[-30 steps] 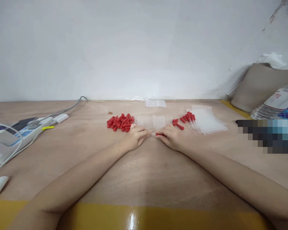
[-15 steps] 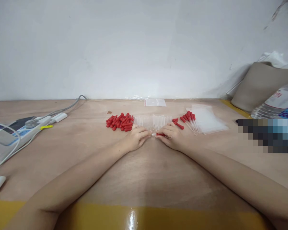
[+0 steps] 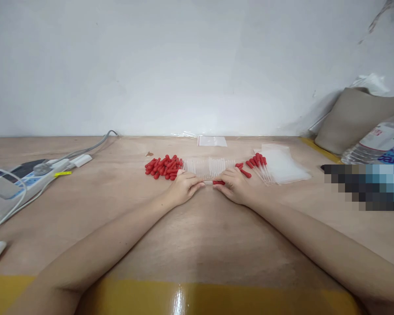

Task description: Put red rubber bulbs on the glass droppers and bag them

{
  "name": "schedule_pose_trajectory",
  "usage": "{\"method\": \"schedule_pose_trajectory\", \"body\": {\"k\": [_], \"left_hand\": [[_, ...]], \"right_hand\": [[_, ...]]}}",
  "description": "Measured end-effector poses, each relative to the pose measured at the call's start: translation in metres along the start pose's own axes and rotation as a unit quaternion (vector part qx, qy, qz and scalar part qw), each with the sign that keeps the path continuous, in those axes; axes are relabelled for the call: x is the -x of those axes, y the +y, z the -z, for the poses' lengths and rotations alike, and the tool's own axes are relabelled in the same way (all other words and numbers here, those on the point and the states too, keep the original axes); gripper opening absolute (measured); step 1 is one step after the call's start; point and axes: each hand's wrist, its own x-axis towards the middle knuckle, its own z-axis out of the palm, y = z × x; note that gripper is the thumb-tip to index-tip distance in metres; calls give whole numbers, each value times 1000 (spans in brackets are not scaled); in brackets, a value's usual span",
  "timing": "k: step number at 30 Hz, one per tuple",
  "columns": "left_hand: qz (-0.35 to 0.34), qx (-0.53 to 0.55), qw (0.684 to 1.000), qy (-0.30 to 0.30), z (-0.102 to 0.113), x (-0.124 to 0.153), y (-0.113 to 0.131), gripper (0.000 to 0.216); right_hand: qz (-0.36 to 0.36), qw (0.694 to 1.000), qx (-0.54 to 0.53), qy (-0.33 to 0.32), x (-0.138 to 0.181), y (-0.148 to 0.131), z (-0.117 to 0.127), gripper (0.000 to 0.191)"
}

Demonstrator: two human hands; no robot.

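**One clear tube (image 3: 208, 182) and one red bulb (image 3: 218, 182), both in your grip, mid-table**

Your left hand (image 3: 185, 188) has thumb and fingertips pinched on the tube's left end. Your right hand (image 3: 233, 187) has the bulb pinched between thumb and fingers. Tube lies sideways, right end meeting the bulb's left end; can't tell how far in it sits. Both your forearms reach in from the near side of the table (image 3: 197, 236).

Around you:
- Bulb pile (image 3: 164, 167): far-left of your left hand, just beside it.
- Loose clear tubes: left bunch (image 3: 190, 166) and right bunch (image 3: 217, 166), side by side just beyond your hands.
- Few loose red bulbs (image 3: 245, 173): just beyond your right hand.
- Bulb-topped tubes (image 3: 257, 161): fanned out farther right, bulbs at the far end, tube ends toward you.
- Clear bags (image 3: 285, 164): flat, right of that fan, edges overlapping it.
- Small flat bag (image 3: 212, 141): far side, near the wall (image 3: 197, 70).
- Power strip (image 3: 46, 175): left, well apart from your hands.
- Plastic bottle (image 3: 380, 140): far right.
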Motion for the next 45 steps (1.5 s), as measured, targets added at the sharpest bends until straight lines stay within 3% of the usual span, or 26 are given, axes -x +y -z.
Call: {"method": "schedule_pose_trajectory", "body": {"k": [8, 15, 18, 22, 27, 31, 35, 39, 45], "left_hand": [[-22, -11, 1000, -4, -2, -1, 4, 28], [-12, 0, 1000, -1, -4, -1, 6, 27], [15, 18, 1000, 2, -3, -2, 8, 26], [55, 41, 997, 19, 3, -1, 7, 30], [149, 57, 985, 61, 10, 0, -1, 32], [178, 44, 981, 57, 9, -1, -4, 28], [149, 17, 988, 36, 8, -2, 0, 26], [130, 0, 991, 24, 9, -1, 3, 24], [133, -10, 991, 6, 10, -1, 2, 25]], "right_hand": [[53, 998, 27, -1, -3, -7, 3, 21], [50, 998, -29, 6, -4, -2, -5, 17], [-19, 993, -117, 21, -6, -1, -5, 17], [-160, 951, -254, 66, -13, 6, 4, 23], [-275, 903, -318, 90, -20, 42, 43, 34], [-337, 896, -264, 119, -12, 75, 82, 41], [-364, 909, -169, 112, -2, 101, 100, 30], [-394, 917, 21, 57, -5, 115, 90, 23], [-393, 893, 216, -25, -11, 112, 55, 23]]}}
